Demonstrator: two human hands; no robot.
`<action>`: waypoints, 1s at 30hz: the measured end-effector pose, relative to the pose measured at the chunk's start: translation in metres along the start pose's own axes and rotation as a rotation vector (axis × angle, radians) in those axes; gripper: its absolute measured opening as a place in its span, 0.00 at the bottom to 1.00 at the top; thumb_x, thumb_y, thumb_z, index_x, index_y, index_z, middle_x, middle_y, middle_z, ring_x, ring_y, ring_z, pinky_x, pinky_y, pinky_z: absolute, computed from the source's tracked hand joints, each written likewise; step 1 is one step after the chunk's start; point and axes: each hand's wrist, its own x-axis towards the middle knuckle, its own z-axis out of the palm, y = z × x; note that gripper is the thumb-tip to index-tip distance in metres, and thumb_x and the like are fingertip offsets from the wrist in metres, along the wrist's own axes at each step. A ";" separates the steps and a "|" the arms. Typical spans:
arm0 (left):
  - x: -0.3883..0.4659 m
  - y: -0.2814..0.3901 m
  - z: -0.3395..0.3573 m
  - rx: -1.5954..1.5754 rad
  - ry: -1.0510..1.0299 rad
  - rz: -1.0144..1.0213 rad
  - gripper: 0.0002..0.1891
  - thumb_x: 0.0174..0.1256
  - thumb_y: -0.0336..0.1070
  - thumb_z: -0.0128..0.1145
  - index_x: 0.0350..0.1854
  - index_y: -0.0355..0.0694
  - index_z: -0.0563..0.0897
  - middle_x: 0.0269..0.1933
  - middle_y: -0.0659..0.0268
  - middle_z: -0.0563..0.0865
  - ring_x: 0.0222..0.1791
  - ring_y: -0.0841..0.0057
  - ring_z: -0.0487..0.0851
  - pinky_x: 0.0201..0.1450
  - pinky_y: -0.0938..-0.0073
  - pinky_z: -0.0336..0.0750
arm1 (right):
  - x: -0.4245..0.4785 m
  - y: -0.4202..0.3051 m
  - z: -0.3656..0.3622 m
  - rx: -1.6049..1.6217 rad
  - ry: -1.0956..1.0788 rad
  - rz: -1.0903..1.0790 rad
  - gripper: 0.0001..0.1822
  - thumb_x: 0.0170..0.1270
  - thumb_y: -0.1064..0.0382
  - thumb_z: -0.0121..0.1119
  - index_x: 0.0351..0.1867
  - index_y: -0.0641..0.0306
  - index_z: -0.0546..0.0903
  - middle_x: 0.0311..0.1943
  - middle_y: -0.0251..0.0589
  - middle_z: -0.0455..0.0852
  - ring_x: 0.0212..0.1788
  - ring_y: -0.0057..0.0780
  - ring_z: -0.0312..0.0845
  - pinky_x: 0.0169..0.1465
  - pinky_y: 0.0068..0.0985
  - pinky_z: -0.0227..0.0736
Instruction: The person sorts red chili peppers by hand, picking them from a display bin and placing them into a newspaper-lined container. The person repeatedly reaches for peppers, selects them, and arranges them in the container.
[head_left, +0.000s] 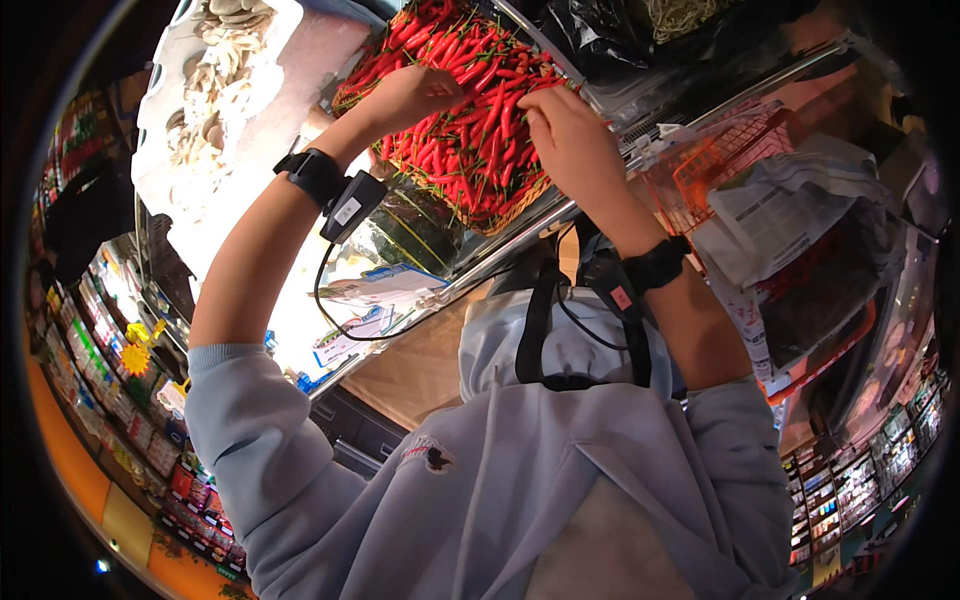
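Many red chili peppers with green stems (491, 124) fill a woven basket (499, 223) in front of me. My left hand (420, 94) is over the upper left part of the peppers, its fingers curled inward; whether a pepper is between them is hidden. On the basket's right side, my right hand (570, 139) has its fingers bent and the thumb near the index finger, close to the peppers. It is not clear if those fingertips pinch anything. Each wrist carries a black strap with a small cabled box.
Pale mushrooms (214, 97) lie in a white foam box at the upper left. Below the basket are dark green packaged goods (420, 232) and printed cards (375, 289). A metal rail edges the display. An orange shopping basket (814, 360) with newspaper (787, 217) stands at right.
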 end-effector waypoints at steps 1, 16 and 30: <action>-0.002 -0.002 0.000 0.000 -0.010 0.006 0.11 0.69 0.37 0.58 0.46 0.36 0.84 0.42 0.62 0.88 0.43 0.74 0.86 0.50 0.72 0.79 | 0.002 0.003 0.005 0.003 -0.088 0.032 0.07 0.67 0.64 0.53 0.43 0.59 0.79 0.42 0.42 0.81 0.44 0.47 0.79 0.45 0.40 0.75; -0.221 0.125 -0.109 -0.792 0.800 0.324 0.15 0.76 0.32 0.44 0.54 0.27 0.78 0.49 0.57 0.83 0.49 0.74 0.81 0.50 0.78 0.71 | 0.034 0.045 0.054 0.417 -0.249 0.256 0.10 0.59 0.70 0.58 0.41 0.65 0.86 0.33 0.46 0.88 0.37 0.35 0.85 0.42 0.30 0.77; -0.316 0.163 0.030 -1.418 0.835 0.712 0.14 0.69 0.49 0.60 0.33 0.47 0.71 0.33 0.72 0.65 0.34 0.78 0.62 0.40 0.74 0.60 | 0.024 -0.002 0.016 0.089 -0.263 0.133 0.11 0.66 0.65 0.58 0.47 0.63 0.83 0.36 0.42 0.87 0.38 0.28 0.82 0.43 0.26 0.76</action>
